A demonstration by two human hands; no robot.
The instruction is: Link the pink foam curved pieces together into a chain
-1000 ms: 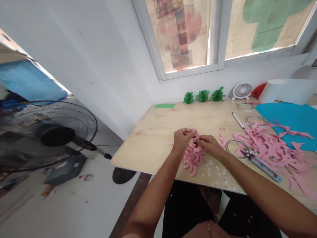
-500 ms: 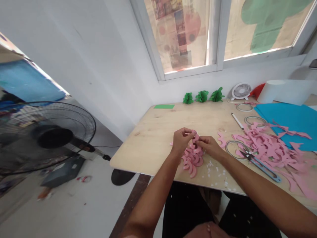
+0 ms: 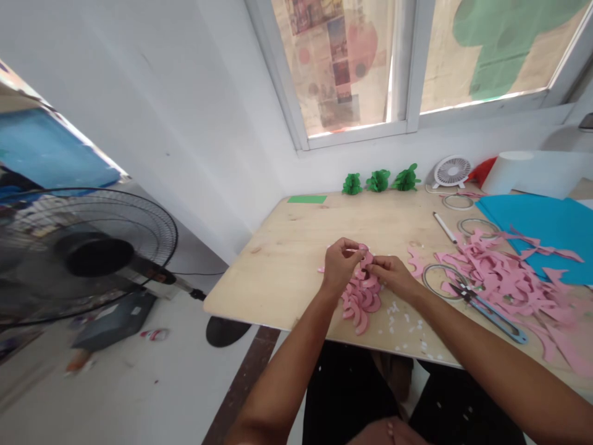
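Observation:
Between my two hands is a curved pink paper piece (image 3: 365, 258), raised over the table. The fingers of my left hand (image 3: 341, 259) pinch its upper left side. My right hand (image 3: 389, 271) grips its right edge between thumb and fingers. Directly below hangs or lies a cluster of pink paper crescents (image 3: 361, 304); whether the held piece is joined to it I cannot tell. Small white paper bits (image 3: 403, 324) are scattered beside the cluster, under my right forearm.
To the right lies a heap of pink paper scraps (image 3: 509, 272) with a blue-handled cutter (image 3: 495, 316) and rolls of tape (image 3: 442, 296). Green paper ornaments (image 3: 378, 180), a small white fan (image 3: 451, 172) and blue sheets (image 3: 551, 228) sit farther back. A floor fan (image 3: 92, 253) stands left.
The view has shifted very slightly. Both hands keep nearly the same position and hold on the pink paper piece.

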